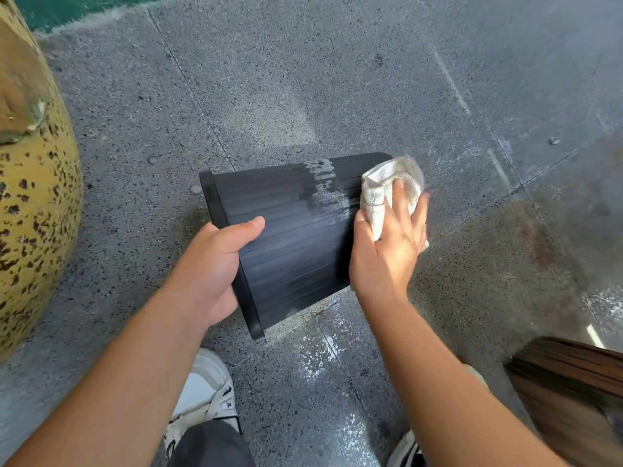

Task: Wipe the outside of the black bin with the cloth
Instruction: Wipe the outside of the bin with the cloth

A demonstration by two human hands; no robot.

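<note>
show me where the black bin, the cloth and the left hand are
black bin (290, 237), head view, middle of its ribbed side wall
cloth (381, 187), head view, bunched fold above the fingers
left hand (215, 261), head view, back of the hand at the rim

You stand in what appears to be a public or commercial interior, such as a lobby or corridor, though the exact kind cannot be told. The speckled grey stone floor (337, 79), laid in large slabs with thin joints, is polished enough to reflect light. At your left rises a rounded yellow mottled column or planter (30, 197); green carpet (77, 8) borders the stone at the top. A dark wood-grain furniture piece (569, 385) sits at lower right.
</note>
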